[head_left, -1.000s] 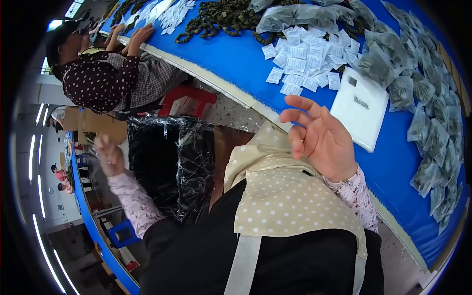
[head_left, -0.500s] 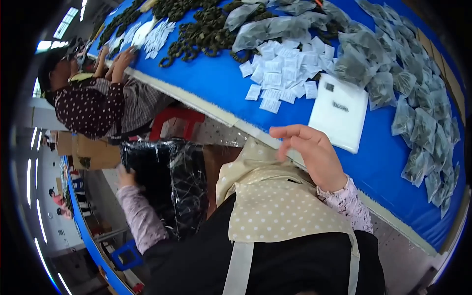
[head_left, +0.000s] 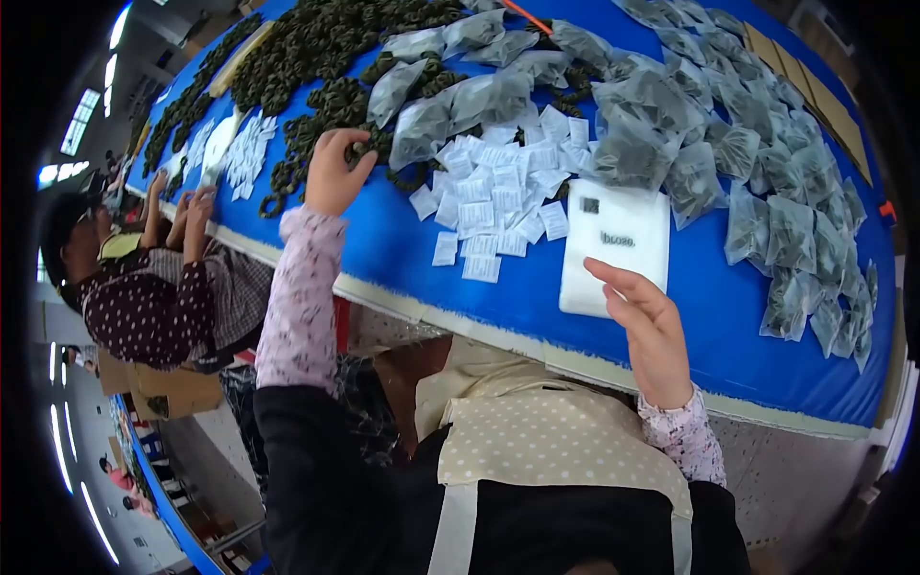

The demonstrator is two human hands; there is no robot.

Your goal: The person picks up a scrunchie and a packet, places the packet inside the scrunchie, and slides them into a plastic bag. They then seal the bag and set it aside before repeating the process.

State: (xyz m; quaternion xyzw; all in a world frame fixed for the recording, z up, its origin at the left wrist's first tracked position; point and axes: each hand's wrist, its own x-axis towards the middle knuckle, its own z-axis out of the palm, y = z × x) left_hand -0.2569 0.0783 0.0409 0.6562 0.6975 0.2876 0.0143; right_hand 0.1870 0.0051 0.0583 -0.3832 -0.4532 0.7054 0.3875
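My left hand (head_left: 337, 174) is at the near edge of a heap of dark green, ring-like cord coils (head_left: 316, 57). Its thumb and fingers close around one dark green cord coil (head_left: 358, 151). Over the blue table's front edge hovers my right hand (head_left: 654, 335), empty, fingers stretched and slightly apart. Just beyond its fingertips lies a stack of white plastic bags (head_left: 613, 225) with dark lettering. Small white printed slips (head_left: 489, 196) are piled between my hands, left of that stack. Behind the slips lie clear bags (head_left: 632, 125) with dark green contents.
More filled clear bags (head_left: 795, 230) cover the right side of the blue table (head_left: 450, 307). An orange stick-like thing (head_left: 527, 16) lies at the back. A co-worker (head_left: 158, 297) in a dotted top works at the left, near another slip pile (head_left: 251, 153). Cardboard boxes (head_left: 172, 388) stand behind.
My left hand has come up from below the table, beside the black plastic-wrapped thing, to the coil heap and closed on a coil. My right hand has shifted right and down; the view has turned.
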